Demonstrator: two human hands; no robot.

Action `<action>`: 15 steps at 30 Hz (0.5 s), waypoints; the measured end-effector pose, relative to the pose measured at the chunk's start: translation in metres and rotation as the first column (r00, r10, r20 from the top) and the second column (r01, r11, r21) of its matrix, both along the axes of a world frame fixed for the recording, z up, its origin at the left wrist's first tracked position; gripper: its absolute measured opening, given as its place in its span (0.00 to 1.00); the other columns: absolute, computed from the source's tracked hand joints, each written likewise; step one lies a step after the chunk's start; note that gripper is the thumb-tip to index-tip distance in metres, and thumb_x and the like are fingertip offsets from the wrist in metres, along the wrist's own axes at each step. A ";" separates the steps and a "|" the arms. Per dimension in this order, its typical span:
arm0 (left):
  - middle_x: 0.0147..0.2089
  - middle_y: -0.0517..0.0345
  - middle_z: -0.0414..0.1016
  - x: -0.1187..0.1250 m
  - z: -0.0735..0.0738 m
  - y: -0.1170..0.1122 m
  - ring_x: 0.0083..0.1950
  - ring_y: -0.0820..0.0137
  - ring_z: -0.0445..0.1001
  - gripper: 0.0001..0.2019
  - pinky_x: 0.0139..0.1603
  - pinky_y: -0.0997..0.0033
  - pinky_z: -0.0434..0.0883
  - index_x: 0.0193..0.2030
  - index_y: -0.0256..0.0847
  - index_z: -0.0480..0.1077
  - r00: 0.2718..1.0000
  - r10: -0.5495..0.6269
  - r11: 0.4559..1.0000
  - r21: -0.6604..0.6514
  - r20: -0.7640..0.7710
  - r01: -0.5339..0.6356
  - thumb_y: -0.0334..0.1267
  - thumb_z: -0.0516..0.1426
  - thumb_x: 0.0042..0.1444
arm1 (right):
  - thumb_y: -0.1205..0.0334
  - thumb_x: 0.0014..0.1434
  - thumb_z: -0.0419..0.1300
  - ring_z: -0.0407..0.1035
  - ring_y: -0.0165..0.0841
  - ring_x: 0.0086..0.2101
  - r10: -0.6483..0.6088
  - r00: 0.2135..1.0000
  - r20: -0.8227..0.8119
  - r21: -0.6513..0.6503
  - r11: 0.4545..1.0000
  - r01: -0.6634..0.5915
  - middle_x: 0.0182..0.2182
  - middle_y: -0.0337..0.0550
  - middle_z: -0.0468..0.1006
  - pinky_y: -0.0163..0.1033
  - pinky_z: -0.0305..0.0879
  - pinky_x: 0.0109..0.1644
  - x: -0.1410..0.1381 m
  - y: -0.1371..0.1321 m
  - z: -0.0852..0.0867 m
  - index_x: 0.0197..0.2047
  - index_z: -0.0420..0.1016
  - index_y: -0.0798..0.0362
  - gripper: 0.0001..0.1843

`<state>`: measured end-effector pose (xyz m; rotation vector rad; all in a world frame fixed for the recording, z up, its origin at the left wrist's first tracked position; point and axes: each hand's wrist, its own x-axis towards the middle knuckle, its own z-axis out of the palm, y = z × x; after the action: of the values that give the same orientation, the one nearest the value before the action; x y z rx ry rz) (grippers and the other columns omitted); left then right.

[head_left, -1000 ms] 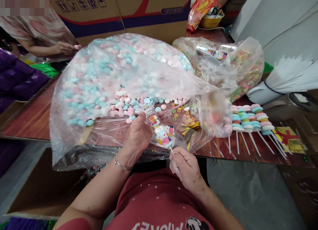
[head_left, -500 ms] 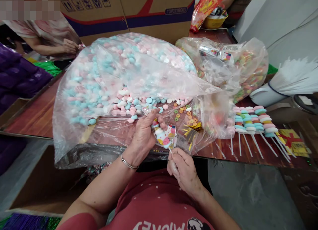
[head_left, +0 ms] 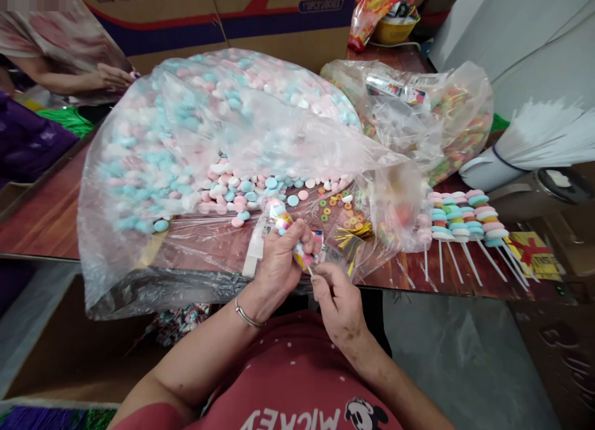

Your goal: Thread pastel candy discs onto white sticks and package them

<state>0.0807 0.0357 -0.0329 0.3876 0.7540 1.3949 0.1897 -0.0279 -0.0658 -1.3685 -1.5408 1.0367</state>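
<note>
My left hand [head_left: 284, 256] is wrapped round a candy skewer [head_left: 279, 213] in a printed clear wrapper, its upper candies poking out above my fingers. At the lower end of the wrapper my right hand [head_left: 338, 303] pinches at the white stick [head_left: 310, 269]; whether a tie is also between those fingertips is too small to tell. Just right of my hands lie gold twist ties [head_left: 356, 234] and loose ring candies [head_left: 341, 210]. Flat printed wrappers [head_left: 332, 251] are partly hidden by my left hand. Finished-looking candy skewers [head_left: 465, 216] lie in a row at the right.
A big clear bag [head_left: 223, 120] of pastel candies covers the table's middle, with another bag [head_left: 460, 126] of ring candies behind. White sticks fill a mug [head_left: 495, 166] at the right. A large carton [head_left: 279, 52] stands behind. At the far left are a co-worker's hands [head_left: 114, 77].
My left hand's fingers have closed further round the wrapped skewer, which now shows above them. The right fingertips have moved up close against the wrapper's lower end. The view has shifted slightly.
</note>
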 end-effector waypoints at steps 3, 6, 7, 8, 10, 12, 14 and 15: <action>0.21 0.69 0.62 -0.008 0.004 0.007 0.19 0.82 0.60 0.16 0.21 0.80 0.64 0.29 0.38 0.64 0.999 0.038 0.999 0.026 0.013 -0.038 0.39 0.69 0.45 | 0.58 0.63 0.53 0.62 0.28 0.22 0.049 0.996 0.075 0.010 0.999 -0.050 0.22 0.36 0.70 0.33 0.59 0.29 0.003 -0.002 0.005 0.35 0.71 0.51 0.09; 0.20 0.69 0.62 -0.005 0.005 0.005 0.19 0.82 0.59 0.17 0.21 0.80 0.62 0.28 0.38 0.65 0.999 0.029 0.999 0.035 0.035 -0.030 0.38 0.70 0.44 | 0.60 0.63 0.52 0.58 0.27 0.19 0.054 0.994 0.097 0.011 0.998 -0.055 0.18 0.34 0.66 0.33 0.56 0.27 0.000 -0.002 0.004 0.31 0.71 0.50 0.11; 0.20 0.69 0.61 -0.002 0.004 0.003 0.18 0.82 0.58 0.17 0.20 0.80 0.62 0.28 0.38 0.65 0.999 0.015 0.999 0.037 0.040 -0.016 0.39 0.70 0.44 | 0.60 0.62 0.52 0.57 0.27 0.19 0.043 0.995 0.088 0.018 0.999 -0.044 0.17 0.34 0.65 0.33 0.56 0.26 -0.002 -0.001 0.003 0.30 0.71 0.50 0.11; 0.19 0.69 0.61 0.002 0.002 0.000 0.18 0.82 0.58 0.16 0.20 0.79 0.62 0.28 0.38 0.65 0.999 -0.001 0.999 0.037 0.041 -0.001 0.39 0.69 0.45 | 0.60 0.62 0.52 0.58 0.27 0.19 0.030 0.996 0.080 0.029 0.999 -0.033 0.18 0.35 0.66 0.33 0.57 0.27 -0.003 0.000 0.001 0.30 0.71 0.50 0.11; 0.18 0.69 0.61 0.008 -0.002 -0.006 0.18 0.81 0.59 0.14 0.23 0.78 0.63 0.27 0.38 0.66 0.999 -0.034 0.999 0.034 0.014 0.033 0.40 0.68 0.48 | 0.59 0.63 0.51 0.64 0.30 0.22 0.015 0.997 0.069 0.057 0.998 -0.019 0.21 0.39 0.72 0.34 0.61 0.30 -0.006 0.003 -0.002 0.33 0.74 0.51 0.12; 0.18 0.67 0.62 0.012 -0.007 -0.012 0.20 0.79 0.61 0.13 0.27 0.76 0.66 0.26 0.38 0.67 0.997 -0.064 0.997 0.030 -0.040 0.065 0.41 0.65 0.52 | 0.60 0.64 0.50 0.71 0.34 0.31 0.000 0.998 0.065 0.100 0.995 -0.007 0.31 0.46 0.78 0.37 0.67 0.37 -0.008 0.006 -0.004 0.43 0.76 0.53 0.14; 0.18 0.65 0.64 0.012 -0.012 -0.016 0.22 0.77 0.64 0.14 0.32 0.74 0.68 0.26 0.38 0.68 0.992 -0.063 0.997 0.031 -0.109 0.067 0.44 0.63 0.54 | 0.60 0.64 0.49 0.74 0.38 0.39 -0.023 0.998 0.064 0.159 0.987 0.013 0.40 0.50 0.80 0.40 0.70 0.44 -0.008 0.008 -0.004 0.52 0.73 0.54 0.18; 0.20 0.64 0.67 0.012 -0.013 -0.018 0.25 0.75 0.67 0.14 0.35 0.73 0.69 0.27 0.38 0.69 0.987 -0.059 0.997 0.045 -0.151 0.067 0.46 0.63 0.55 | 0.61 0.64 0.49 0.74 0.38 0.40 -0.033 0.997 0.069 0.181 0.983 0.020 0.40 0.50 0.80 0.41 0.71 0.44 -0.008 0.008 -0.004 0.52 0.73 0.54 0.18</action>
<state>0.0928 0.0176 -0.0462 0.5553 0.8237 1.3373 0.1816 -0.0197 -0.0699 -1.3084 -1.6224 0.8179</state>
